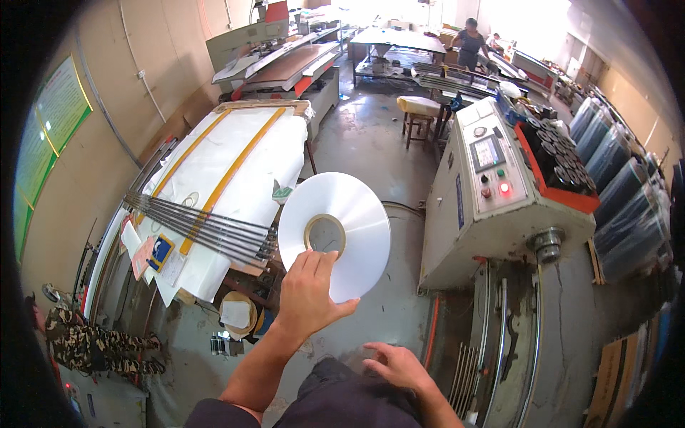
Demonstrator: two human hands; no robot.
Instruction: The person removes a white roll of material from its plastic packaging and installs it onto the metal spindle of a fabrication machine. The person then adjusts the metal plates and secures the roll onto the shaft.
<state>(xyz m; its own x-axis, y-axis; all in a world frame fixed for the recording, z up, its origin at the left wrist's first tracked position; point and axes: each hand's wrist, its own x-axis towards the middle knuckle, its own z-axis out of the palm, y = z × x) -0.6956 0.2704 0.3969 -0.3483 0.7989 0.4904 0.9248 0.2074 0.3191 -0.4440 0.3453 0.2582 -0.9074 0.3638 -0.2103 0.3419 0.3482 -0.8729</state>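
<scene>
My left hand (310,294) grips the lower edge of a large, flat roll of shiny whitish film or tape (366,224), its fingers at the rim of the round core. The roll is held up in front of me, its flat face towards the camera. Lower and to the right, my right hand (396,365) is off the roll, fingers apart, with nothing in it. Left of the roll, several thin dark metal rods (214,227) lie across a table with a white cover (241,150).
A machine cabinet with a lit control panel (488,155) stands at right, a red tray of dark round parts (556,160) on top. Metal rails (503,331) run below it. A person in camouflage clothing (91,342) is at lower left; another person (471,45) stands far back. A stool (416,125) stands ahead.
</scene>
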